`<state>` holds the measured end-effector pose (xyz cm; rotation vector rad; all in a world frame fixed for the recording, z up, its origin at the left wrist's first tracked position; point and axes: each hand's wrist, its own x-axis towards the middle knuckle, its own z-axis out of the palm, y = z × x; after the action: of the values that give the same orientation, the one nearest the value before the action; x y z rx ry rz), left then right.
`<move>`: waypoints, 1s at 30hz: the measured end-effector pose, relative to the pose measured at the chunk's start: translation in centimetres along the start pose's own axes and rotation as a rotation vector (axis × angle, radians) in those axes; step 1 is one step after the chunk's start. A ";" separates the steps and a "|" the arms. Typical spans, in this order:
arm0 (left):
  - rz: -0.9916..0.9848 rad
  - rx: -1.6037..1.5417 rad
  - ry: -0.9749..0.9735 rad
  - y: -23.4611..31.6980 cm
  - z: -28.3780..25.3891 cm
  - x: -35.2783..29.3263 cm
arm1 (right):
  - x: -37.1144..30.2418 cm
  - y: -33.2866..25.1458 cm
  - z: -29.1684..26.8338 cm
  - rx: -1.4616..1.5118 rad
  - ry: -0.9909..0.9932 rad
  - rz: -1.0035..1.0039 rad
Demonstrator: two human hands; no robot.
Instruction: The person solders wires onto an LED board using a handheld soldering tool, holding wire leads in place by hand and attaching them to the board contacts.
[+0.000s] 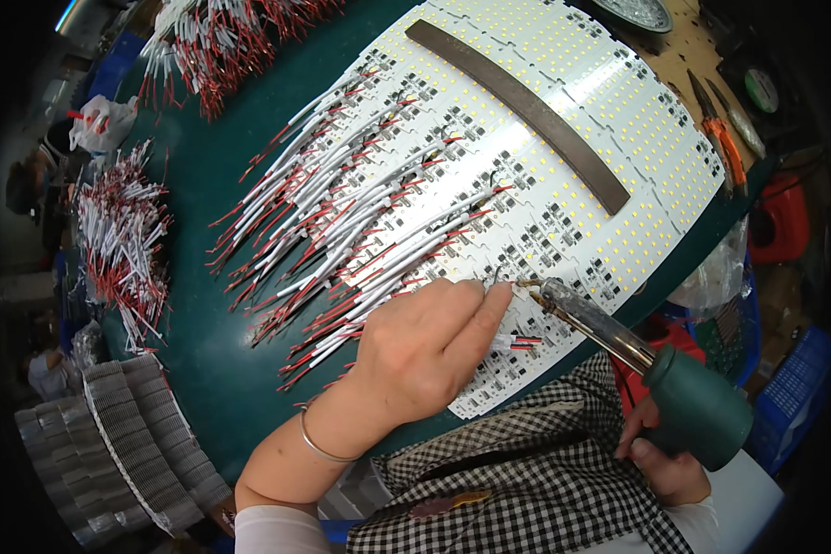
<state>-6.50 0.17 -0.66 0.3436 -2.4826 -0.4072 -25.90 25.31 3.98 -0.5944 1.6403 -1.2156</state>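
Observation:
My left hand [420, 346] is pinched closed over a large white LED board panel [656, 120], its fingertips on a thin wire at the component rows. Part of that wire is hidden by the fingers. Beside those fingers, a short white-sleeved wire end [524, 343] shows red and black tips. Held in my right hand [665, 469] is a soldering iron [697, 406] with a thick green handle and metal barrel. Its tip meets the board close to my left fingertips. Rows of white-sleeved wires [342, 217] with red and black ends lie fanned across the panel's left side.
A curved brown bar [517, 102] lies across the panel. Wire bundles [125, 240] sit on the green table [189, 305] at left, with more wires [217, 46] behind. Orange-handled pliers [725, 143] lie far right. Stacked grey parts [120, 452] stand lower left, and a blue basket [799, 392] is at right.

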 end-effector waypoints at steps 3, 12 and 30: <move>-0.025 -0.056 0.004 -0.1 -0.2 0.1 | -0.3 0.0 0.4 -0.048 0.008 -0.033; -0.095 -0.123 0.042 -0.1 0.0 0.4 | 0.1 -0.7 0.9 -0.087 -0.004 -0.037; -0.239 -0.267 0.005 0.5 -0.5 0.7 | 1.6 -2.5 -0.5 0.038 0.090 -0.347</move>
<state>-6.87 0.32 0.28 0.5303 -2.3499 -0.8247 -27.38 23.26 5.64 -0.8354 1.6275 -1.5394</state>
